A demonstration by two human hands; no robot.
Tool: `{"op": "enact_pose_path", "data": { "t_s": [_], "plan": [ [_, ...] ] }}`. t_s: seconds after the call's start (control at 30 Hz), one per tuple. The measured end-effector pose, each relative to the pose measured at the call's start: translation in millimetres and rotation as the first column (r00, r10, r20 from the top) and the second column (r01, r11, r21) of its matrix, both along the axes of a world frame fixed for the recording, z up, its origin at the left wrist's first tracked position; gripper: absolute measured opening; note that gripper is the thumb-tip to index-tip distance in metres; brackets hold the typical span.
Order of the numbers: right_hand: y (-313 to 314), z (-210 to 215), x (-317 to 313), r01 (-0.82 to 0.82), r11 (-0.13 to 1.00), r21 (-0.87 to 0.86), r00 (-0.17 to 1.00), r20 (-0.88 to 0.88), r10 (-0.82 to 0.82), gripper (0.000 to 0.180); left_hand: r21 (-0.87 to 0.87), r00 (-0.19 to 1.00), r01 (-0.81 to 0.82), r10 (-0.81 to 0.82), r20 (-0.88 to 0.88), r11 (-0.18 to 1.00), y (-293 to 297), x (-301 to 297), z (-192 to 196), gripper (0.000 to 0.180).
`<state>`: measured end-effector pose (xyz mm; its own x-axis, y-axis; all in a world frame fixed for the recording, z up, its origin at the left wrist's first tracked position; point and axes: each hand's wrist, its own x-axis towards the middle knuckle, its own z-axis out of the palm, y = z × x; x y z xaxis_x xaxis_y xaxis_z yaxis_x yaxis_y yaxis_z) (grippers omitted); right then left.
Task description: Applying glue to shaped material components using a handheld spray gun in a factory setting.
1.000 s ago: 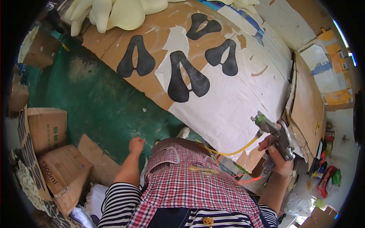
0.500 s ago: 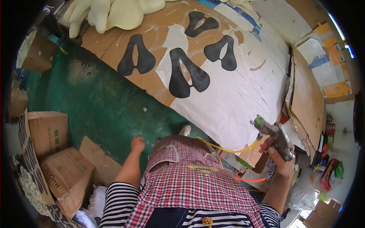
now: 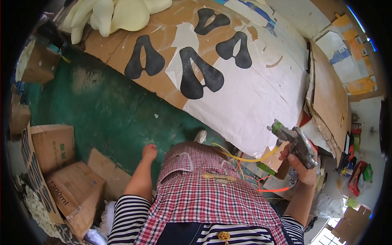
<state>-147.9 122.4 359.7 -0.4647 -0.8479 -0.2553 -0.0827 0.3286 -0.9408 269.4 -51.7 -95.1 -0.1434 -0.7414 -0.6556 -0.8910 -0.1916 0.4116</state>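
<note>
My right hand grips a metal spray gun with a green ring near its nozzle, pointing left over the near edge of the work surface. A yellow hose runs below the gun. My left hand hangs closed above the green floor, with nothing seen in it. Several black, wishbone-shaped pads lie spread out on the surface. The nearest pad has pale speckles on it; another pad is to its left, one pad to its right, and one pad farther back.
Cardboard and white sheeting cover the work surface. Cream-coloured foam pieces are heaped at its far left. An upright cardboard panel borders the right side. Cardboard boxes stand at lower left. An orange hose hangs near my right arm.
The view has shifted slightly, so the pads sit a little higher in it. Both hands stay nearly in place, the right one still around the spray gun.
</note>
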Motion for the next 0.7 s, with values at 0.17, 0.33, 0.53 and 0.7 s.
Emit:
{"op": "enact_pose_path", "data": {
  "t_s": [0.17, 0.33, 0.53, 0.7],
  "plan": [
    [10, 0, 7, -0.031, 0.999, -0.017, 0.998, 0.048, 0.031, 0.058, 0.023, 1.0, 0.016, -0.016, 0.023, 1.0, 1, 2, 1, 0.026],
    [18, -3, 8, -0.187, 0.982, 0.033, 0.981, 0.057, 0.185, 0.058, 0.09, 0.997, -0.065, 0.062, 0.043, 0.994, -2, 6, -12, 0.027],
    [35, -2, 8, -0.054, 0.999, -0.008, 0.997, 0.048, 0.054, 0.056, 0.052, 0.999, -0.035, 0.035, 0.003, 0.998, -1, 5, -17, 0.028],
    [32, -2, 10, -0.243, 0.97, -0.013, 0.969, -0.054, 0.242, 0.057, 0.091, 0.998, -0.055, 0.057, -0.015, 0.994, 1, 4, -23, 0.029]
  ]
}}
